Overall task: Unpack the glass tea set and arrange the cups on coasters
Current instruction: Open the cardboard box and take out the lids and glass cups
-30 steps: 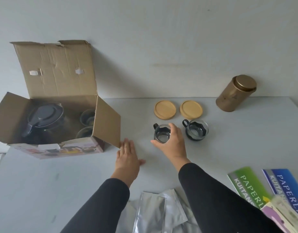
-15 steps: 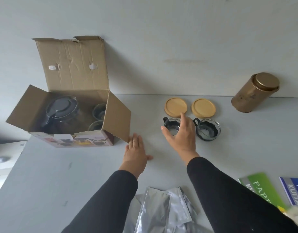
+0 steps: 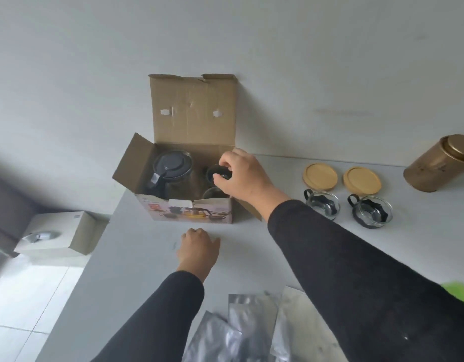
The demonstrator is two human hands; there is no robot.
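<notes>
Right hand (image 3: 242, 176) is reached into the open box (image 3: 184, 210) near the surface's back edge; its grip is closed by fingertips w/ thumb on the rim of a cup (image 3: 217, 173) at the box's right side, not yet lifted clear. A 4th cup (image 3: 212, 193) is seen just in front of it, and the teapot (image 3: 170, 169) is kept at the box's left side. Left hand (image 3: 198, 248) is rested on the surface in front of the box, fingers loosely curled, nothing held. Two cups (image 3: 322, 206) (image 3: 372, 211) are set out right of the box, just in front of two wooden coasters (image 3: 320, 176) (image 3: 362, 182), not on them. Judged approx. halfway unpacked: 2 cups + teapot left to take out, no cup placed on a coaster yet.
</notes>
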